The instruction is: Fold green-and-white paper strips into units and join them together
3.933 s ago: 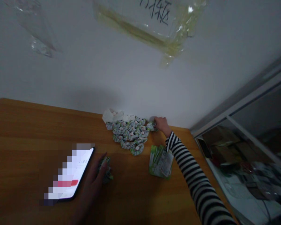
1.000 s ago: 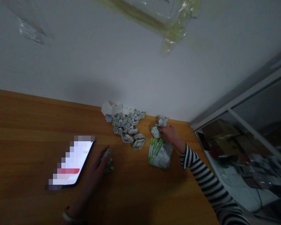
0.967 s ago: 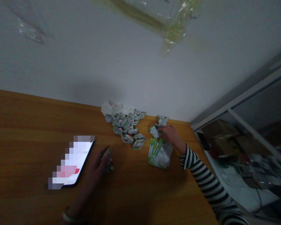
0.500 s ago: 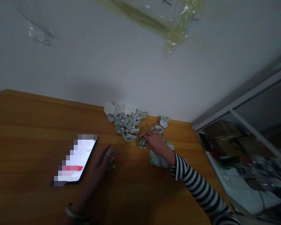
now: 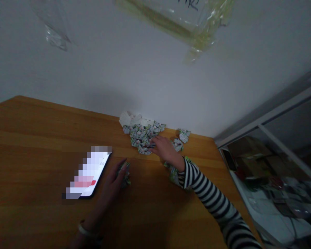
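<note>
My right hand (image 5: 166, 148), in a black-and-white striped sleeve, rests its fingertips on the near edge of a heap of folded green-and-white wrapper pieces (image 5: 143, 136). Whether those fingers pinch a piece, I cannot tell. My left hand (image 5: 111, 183) grips a small folded wrapper piece (image 5: 125, 176) between its fingers, close to the table. Behind the heap lie white paper strips (image 5: 132, 119). A smaller cluster of folded pieces (image 5: 182, 136) sits right of my right hand. My striped forearm partly hides a stack of green printed wrappers (image 5: 174, 174).
A lit smartphone (image 5: 88, 173) with a pixelated screen lies left of my left hand on the wooden table (image 5: 41, 138). The table's far edge meets a white wall, with a taped plastic bag (image 5: 176, 20) above. A glass panel (image 5: 269, 183) stands right.
My right hand has moved left from the smaller cluster to the main heap. The loose pieces near the heap's front no longer lie apart. My left hand stays nearly still.
</note>
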`<state>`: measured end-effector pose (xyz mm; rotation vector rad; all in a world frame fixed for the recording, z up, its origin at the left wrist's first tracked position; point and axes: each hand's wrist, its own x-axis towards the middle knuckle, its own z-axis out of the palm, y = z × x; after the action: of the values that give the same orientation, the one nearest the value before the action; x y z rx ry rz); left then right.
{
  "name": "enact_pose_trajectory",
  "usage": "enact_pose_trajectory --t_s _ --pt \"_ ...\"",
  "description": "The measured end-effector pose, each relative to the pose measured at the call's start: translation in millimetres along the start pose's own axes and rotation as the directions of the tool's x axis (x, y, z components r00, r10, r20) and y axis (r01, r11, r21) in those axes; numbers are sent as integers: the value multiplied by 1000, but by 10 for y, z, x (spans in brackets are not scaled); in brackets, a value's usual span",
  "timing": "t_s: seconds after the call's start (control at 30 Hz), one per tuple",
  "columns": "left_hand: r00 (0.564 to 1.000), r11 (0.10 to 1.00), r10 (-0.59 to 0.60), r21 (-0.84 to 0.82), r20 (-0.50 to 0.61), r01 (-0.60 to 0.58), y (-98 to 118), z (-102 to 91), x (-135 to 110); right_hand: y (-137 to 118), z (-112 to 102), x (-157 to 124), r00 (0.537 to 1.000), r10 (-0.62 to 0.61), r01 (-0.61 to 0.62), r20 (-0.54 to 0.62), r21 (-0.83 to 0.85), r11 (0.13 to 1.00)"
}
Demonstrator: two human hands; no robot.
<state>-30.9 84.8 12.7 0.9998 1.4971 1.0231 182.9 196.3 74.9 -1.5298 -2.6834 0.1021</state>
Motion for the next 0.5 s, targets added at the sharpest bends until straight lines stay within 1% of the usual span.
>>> enact_pose_trajectory --t_s 0.07,0.17,0.3,0.4,0.5 --pt "1000 1000 -8 -4 -7 8 34 -2 -10 -47 84 142 999 29 -30 41 10 1000" --pt "1000 1000 -13 -12 -15 12 44 -7 -10 14 168 176 993 21 -25 114 30 999" --pt "1000 1000 18 4 -11 -18 4 0 -8 160 252 -24 982 14 -21 186 34 999" --pt "1000 1000 0 4 20 0 -11 11 -21 230 296 -238 971 -6 -8 237 56 998" --pt "997 999 -41 -27 58 43 3 16 -36 265 247 -374 962 -36 10 272 97 995"
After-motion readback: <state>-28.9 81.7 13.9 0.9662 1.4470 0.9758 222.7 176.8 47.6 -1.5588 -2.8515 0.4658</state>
